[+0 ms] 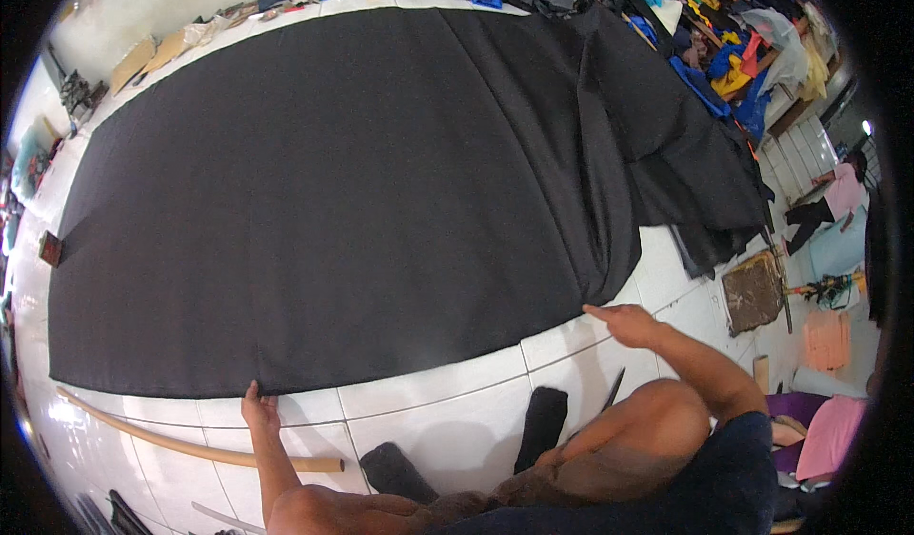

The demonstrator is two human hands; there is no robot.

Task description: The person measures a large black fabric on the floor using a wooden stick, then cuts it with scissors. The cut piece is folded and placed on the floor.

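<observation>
A large sheet of black fabric (333,192) lies spread over the white tiled floor (447,387). Its left part is mostly flat, while folds and a bunched stretch run down its right side. At the near edge my left hand (261,411) is closed on the fabric, thumb on top and fingers partly hidden beneath. Farther right along that edge, my right hand (628,326) pinches the fabric's border beside the folds. A small dark red block (50,248) sits on the left edge of the cloth. I am low to the floor, with bent knees below the cloth.
A tan tube (219,454) lies at lower left. Mixed cloth scraps (733,59) pile up at the far right. A worn brown board (752,292) rests right of the fabric. One person in pink (843,197) is beyond it; another's pink garment (831,437) shows at lower right.
</observation>
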